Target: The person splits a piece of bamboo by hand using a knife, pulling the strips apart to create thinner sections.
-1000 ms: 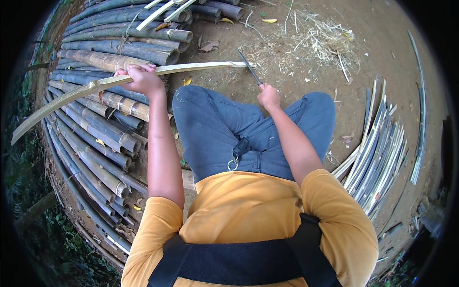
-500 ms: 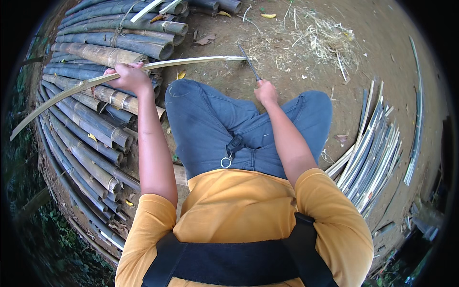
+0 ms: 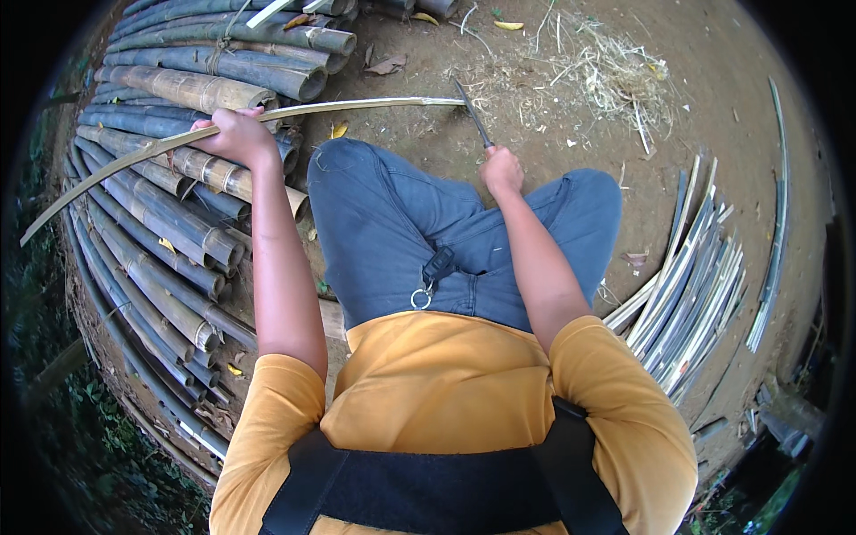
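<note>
My left hand (image 3: 239, 138) is closed round a long, pale bamboo strip (image 3: 366, 104), out over the stacked poles on the left. The strip runs from the far left rim to a spot in front of my knees, bowing slightly. In my right hand (image 3: 502, 171) is the handle of a knife (image 3: 474, 114) with a narrow dark blade, pointing away from me. The blade meets or crosses the strip's right end; whether it cuts into it I cannot tell.
Cut bamboo poles (image 3: 192, 89) lie stacked along my left. A heap of pale shavings (image 3: 615, 80) is on the earth ahead to the right. A bundle of split strips (image 3: 691, 294) rests at my right, with several longer strips (image 3: 774, 232) beyond it.
The strip has turned a little: its right half now looks narrower, and its end sits slightly higher and further right. Both hands keep their hold, and the knife has shifted slightly right.
</note>
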{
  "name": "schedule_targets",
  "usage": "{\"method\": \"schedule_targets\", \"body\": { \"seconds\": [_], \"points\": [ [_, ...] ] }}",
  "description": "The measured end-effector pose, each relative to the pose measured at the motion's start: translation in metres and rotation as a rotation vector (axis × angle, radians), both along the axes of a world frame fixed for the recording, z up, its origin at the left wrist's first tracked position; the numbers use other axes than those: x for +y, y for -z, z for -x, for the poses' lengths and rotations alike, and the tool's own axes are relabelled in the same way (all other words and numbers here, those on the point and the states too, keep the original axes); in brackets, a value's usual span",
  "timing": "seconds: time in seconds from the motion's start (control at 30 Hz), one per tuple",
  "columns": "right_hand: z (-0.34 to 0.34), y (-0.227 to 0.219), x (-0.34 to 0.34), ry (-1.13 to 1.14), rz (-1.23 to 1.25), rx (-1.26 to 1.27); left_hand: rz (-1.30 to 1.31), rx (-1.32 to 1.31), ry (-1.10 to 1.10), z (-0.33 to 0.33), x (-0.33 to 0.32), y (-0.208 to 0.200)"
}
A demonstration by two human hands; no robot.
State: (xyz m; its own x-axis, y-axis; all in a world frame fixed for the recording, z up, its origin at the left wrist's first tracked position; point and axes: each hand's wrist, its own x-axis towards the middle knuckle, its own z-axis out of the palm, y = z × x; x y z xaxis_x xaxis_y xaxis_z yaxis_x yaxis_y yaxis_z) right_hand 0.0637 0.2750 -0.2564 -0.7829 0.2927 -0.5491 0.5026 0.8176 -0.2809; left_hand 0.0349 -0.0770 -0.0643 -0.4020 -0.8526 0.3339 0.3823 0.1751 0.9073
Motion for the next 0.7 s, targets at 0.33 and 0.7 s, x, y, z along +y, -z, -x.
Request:
{"method": "schedule_targets", "body": {
  "seconds": [0.33,0.7],
  "points": [
    [-0.010,0.010,0.001,0.019,-0.013,0.057,0.008,-0.005,0.021,-0.002,0.003,0.000],
    [-0.004,-0.018,-0.003,0.107,0.133,0.261,-0.016,0.043,0.078,-0.003,0.018,-0.010]
  ]
}}
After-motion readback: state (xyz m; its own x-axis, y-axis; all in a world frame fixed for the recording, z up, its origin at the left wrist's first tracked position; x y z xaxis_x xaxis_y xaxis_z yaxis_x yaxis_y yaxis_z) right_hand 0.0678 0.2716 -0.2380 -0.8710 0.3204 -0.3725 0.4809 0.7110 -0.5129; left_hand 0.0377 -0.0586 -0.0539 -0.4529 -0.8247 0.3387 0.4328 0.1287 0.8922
